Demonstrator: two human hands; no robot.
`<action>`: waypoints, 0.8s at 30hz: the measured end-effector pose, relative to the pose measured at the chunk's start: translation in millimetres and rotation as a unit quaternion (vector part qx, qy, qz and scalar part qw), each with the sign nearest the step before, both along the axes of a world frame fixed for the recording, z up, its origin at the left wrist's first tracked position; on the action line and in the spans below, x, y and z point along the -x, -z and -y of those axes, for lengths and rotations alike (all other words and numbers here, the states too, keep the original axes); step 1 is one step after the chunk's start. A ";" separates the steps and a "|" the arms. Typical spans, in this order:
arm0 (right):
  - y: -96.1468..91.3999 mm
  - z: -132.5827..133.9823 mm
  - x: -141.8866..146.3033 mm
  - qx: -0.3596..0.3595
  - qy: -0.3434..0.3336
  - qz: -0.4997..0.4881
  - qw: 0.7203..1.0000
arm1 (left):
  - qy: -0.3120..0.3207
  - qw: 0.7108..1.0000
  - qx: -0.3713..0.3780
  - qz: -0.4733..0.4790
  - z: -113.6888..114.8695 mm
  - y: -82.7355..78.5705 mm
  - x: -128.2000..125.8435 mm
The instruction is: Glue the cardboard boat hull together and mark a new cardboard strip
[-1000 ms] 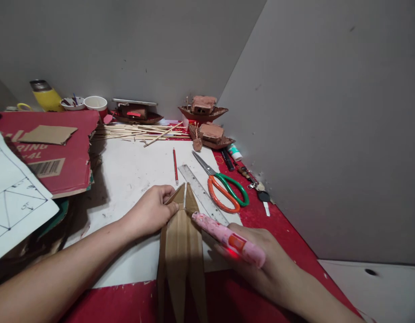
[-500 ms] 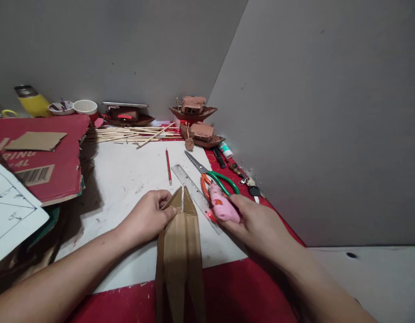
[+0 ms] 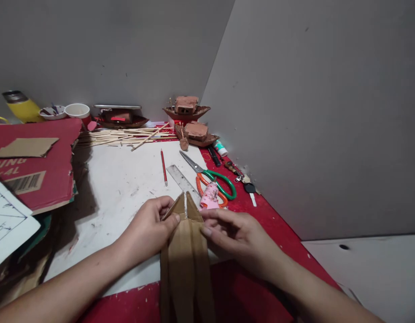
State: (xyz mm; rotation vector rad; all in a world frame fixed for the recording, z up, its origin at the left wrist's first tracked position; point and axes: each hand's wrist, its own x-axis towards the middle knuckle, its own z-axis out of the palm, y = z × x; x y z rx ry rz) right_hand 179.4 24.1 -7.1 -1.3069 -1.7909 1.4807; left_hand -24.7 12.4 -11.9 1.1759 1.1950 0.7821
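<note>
The long cardboard piece [image 3: 181, 260] runs away from me between my hands, split tip farthest. My left hand [image 3: 149, 224] pinches its left side; my right hand [image 3: 243, 237] meets the right edge (gripping or just touching, I can't tell).

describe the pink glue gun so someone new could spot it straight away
On the red table, find the white sheet, then the scissors across its right edge. The glue gun lies by their orange handle, just beyond the right hand; its bulky pink body sets it apart.
</note>
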 end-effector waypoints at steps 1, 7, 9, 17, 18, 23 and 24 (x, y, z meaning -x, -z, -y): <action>0.5 0.8 2.6 0.016 0.006 -0.017 1.000 | -0.003 1.000 -0.003 0.015 1.8 -1.2 -1.8; -4.0 4.2 8.0 0.083 0.012 -0.081 0.993 | -0.006 1.000 -0.015 0.013 4.7 -21.5 -7.7; -5.9 5.1 10.2 0.085 0.004 -0.079 0.993 | -0.006 0.999 -0.040 -0.021 2.2 -27.9 -7.4; -3.4 12.1 17.6 0.080 0.013 -0.078 0.994 | -0.003 0.998 -0.058 -0.039 4.8 -31.2 -7.6; -2.0 13.2 17.8 0.060 0.016 -0.072 0.995 | -0.004 0.997 -0.065 -0.047 6.3 -32.4 -8.1; -0.2 14.2 21.7 0.096 0.050 -0.111 0.988 | 0.004 0.984 -0.125 -0.127 10.9 -37.7 -9.1; -0.9 13.2 22.8 0.133 0.055 -0.128 0.981 | 0.007 0.979 -0.145 -0.145 11.5 -38.4 -8.8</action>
